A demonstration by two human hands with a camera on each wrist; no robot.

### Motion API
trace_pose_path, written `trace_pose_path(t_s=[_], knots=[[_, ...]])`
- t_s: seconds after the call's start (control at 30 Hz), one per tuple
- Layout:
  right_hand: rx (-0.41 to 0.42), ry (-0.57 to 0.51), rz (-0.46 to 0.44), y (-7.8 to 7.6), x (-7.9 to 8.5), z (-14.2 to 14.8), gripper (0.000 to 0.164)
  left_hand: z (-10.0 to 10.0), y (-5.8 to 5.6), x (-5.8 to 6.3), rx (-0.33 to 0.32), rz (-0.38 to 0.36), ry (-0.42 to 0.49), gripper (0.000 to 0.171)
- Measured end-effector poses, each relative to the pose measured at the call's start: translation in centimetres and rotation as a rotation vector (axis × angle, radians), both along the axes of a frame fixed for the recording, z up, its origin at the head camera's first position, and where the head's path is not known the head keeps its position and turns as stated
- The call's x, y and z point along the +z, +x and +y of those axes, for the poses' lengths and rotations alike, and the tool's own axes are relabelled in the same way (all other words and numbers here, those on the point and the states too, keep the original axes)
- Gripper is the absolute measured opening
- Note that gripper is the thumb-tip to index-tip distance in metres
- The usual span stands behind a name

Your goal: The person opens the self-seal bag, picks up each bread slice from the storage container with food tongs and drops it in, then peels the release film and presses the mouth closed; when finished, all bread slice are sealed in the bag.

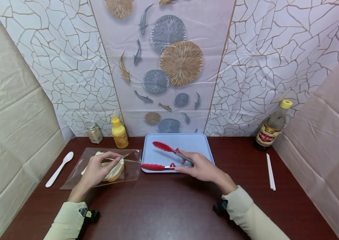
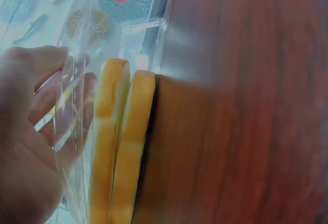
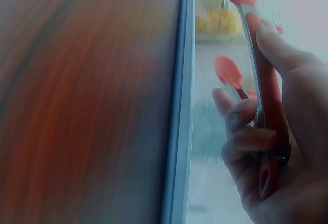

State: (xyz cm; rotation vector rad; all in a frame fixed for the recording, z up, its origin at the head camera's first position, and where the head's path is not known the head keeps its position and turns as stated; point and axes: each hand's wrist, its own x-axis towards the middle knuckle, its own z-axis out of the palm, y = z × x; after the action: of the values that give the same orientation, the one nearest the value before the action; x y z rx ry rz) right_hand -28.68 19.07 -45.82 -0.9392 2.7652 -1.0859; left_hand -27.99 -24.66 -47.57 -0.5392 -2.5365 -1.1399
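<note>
My left hand (image 1: 99, 170) pinches the edge of a clear plastic bag (image 1: 132, 166) between thumb and fingers, lifting its film. Inside the bag lie bread slices (image 1: 116, 170); the left wrist view shows two slices (image 2: 117, 142) stacked together, brown crust outward. My right hand (image 1: 202, 166) grips a pair of red-tipped tongs (image 1: 163, 146), its fingers and thumb curled round the handles. The two tong arms stand spread apart, tips pointing left toward the bag. Under them is a light blue tray (image 1: 184, 140), with no contact that I can make out.
A white spoon (image 1: 59, 169) lies at the left. Behind the bag stand a shaker jar (image 1: 94, 132) and a yellow squeeze bottle (image 1: 120, 133). On the right are a dark sauce bottle (image 1: 269, 128) and white chopsticks (image 1: 270, 171). Cloth walls border the brown table (image 1: 169, 206).
</note>
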Motion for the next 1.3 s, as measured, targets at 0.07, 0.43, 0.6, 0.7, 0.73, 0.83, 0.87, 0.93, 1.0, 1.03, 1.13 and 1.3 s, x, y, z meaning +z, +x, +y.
trace_pose_path(t_s=[0.07, 0.43, 0.6, 0.7, 0.73, 0.83, 0.87, 0.93, 1.0, 1.03, 1.13, 1.3], knots=[[-0.04, -0.017, -0.014, 0.1, 0.0, 1.6, 0.083, 0.0, -0.1, -0.1, -0.001, -0.009, -0.011, 0.011], [-0.309, 0.026, -0.02, 1.1, -0.8, 11.1, 0.08, 0.1, -0.5, -0.7, 0.008, -0.012, -0.036, 0.01], [-0.411, 0.041, -0.117, 1.6, -1.0, 14.8, 0.075, -0.1, -0.4, -0.8, 0.023, -0.035, -0.052, 0.009], [-0.451, 0.065, -0.158, 1.7, -1.0, 16.3, 0.079, -0.2, -0.3, -0.8, 0.026, -0.038, -0.056, 0.009], [-0.468, 0.072, -0.167, 1.6, -0.9, 16.7, 0.081, -0.2, -0.2, -0.8, 0.025, -0.038, -0.057, 0.009], [-0.498, 0.103, -0.167, 1.6, -0.9, 17.7, 0.085, -0.2, -0.2, -0.8, 0.02, -0.037, -0.055, 0.009], [-0.51, 0.117, -0.162, 1.5, -0.9, 18.0, 0.086, -0.2, -0.2, -0.8, 0.019, -0.038, -0.055, 0.009], [-0.536, 0.14, -0.14, 1.5, -0.9, 18.3, 0.086, -0.1, -0.2, -0.8, 0.015, -0.041, -0.053, 0.009], [-0.562, 0.159, -0.116, 1.5, -0.9, 18.6, 0.083, -0.1, -0.3, -0.8, 0.015, -0.045, -0.052, 0.009], [-0.574, 0.169, -0.101, 1.4, -0.9, 18.8, 0.082, -0.1, -0.3, -0.8, 0.015, -0.047, -0.05, 0.009], [-0.6, 0.174, -0.073, 1.5, -0.9, 19.1, 0.08, -0.1, -0.3, -0.8, 0.014, -0.05, -0.048, 0.009], [-0.643, 0.22, -0.08, 1.7, -0.8, 19.3, 0.091, -0.1, -0.3, -0.9, 0.013, -0.041, -0.042, 0.009]])
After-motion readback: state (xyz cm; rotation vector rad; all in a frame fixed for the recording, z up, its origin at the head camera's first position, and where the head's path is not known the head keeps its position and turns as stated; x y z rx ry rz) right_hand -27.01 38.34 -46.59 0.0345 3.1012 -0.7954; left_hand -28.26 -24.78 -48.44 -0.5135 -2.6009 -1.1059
